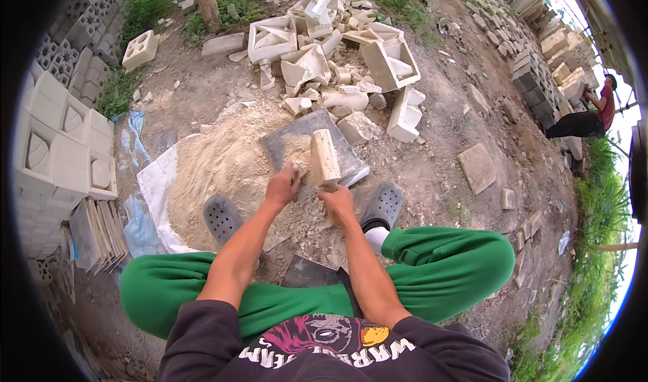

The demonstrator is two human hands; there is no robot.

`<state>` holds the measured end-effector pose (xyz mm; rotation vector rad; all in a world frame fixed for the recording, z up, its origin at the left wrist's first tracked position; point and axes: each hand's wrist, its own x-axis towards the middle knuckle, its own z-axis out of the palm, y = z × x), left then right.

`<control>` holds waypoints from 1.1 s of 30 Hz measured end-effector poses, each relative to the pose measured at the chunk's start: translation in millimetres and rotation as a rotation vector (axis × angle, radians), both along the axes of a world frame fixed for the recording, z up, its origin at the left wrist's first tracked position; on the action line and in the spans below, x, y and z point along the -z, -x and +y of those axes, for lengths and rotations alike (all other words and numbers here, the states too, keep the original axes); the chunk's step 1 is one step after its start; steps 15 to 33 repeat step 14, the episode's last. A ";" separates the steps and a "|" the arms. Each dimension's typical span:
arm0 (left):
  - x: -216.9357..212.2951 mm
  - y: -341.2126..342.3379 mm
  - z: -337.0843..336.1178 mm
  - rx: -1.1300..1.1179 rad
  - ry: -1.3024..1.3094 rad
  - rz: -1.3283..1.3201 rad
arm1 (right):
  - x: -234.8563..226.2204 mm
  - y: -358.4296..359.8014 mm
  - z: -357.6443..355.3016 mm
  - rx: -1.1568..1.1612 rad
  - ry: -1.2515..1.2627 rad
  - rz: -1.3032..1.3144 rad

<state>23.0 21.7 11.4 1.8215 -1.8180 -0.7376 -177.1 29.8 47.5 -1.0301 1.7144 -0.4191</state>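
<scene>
My right hand [335, 204] is wrapped round the handle of a wooden mallet. The pale, block-shaped mallet head [325, 156] stands over a dark flat slab [345, 154] on the ground between my feet. Next to it, my left hand [284, 185] is at the slab's near left edge with its fingers curled in. What those fingers hold, if anything, is too small to make out. Crushed cream-coloured crumbs [297, 151] lie on the slab beside the mallet. To the left, a large heap of pale powder [219, 169] rests on a white sheet [158, 196].
Beyond the slab rises a pile of broken cream blocks [307, 68]. Grey clogs [223, 220] flank the work spot. Stacked pale blocks [64, 145] and thin boards [101, 233] stand at left. A flat stone [476, 168] lies at right. Farther off, a person [594, 115] is beside stacked blocks.
</scene>
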 end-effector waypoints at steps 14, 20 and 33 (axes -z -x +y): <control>8.9 -16.2 -40.0 0.189 0.063 -0.024 | -23.4 -14.7 -41.4 0.033 0.877 -0.070; 8.9 -16.2 -40.0 0.189 0.063 -0.024 | -23.4 -14.7 -41.4 0.033 0.877 -0.070; 8.9 -16.2 -40.0 0.189 0.063 -0.024 | -23.4 -14.7 -41.4 0.033 0.877 -0.070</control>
